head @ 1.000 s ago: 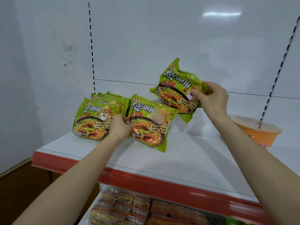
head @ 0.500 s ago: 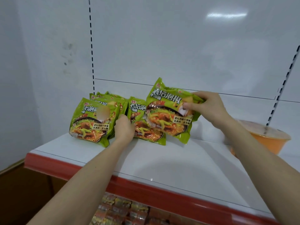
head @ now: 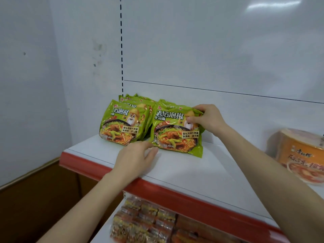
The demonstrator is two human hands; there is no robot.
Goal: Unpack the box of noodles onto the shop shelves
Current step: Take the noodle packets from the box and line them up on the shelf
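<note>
Two rows of green noodle packets stand upright at the back left of the white shelf (head: 184, 171). The front packet of the right row (head: 172, 135) stands on the shelf, and my right hand (head: 207, 120) pinches its top right corner. My left hand (head: 135, 157) hovers low in front of the packets with fingers relaxed, its fingertips near the bottom left corner of that packet. The front packet of the left row (head: 121, 127) stands free, with more packets behind it. The box is not in view.
An orange cup-noodle bowl (head: 303, 155) stands on the shelf at the right. The shelf has a red front strip (head: 175, 193). Below it, a lower shelf holds several small orange and yellow packets (head: 145, 223). A white wall closes the left side.
My right hand has brought the raised packet down and set it in front of the right row. My left hand has let go of the packets and drawn back toward the shelf's front.
</note>
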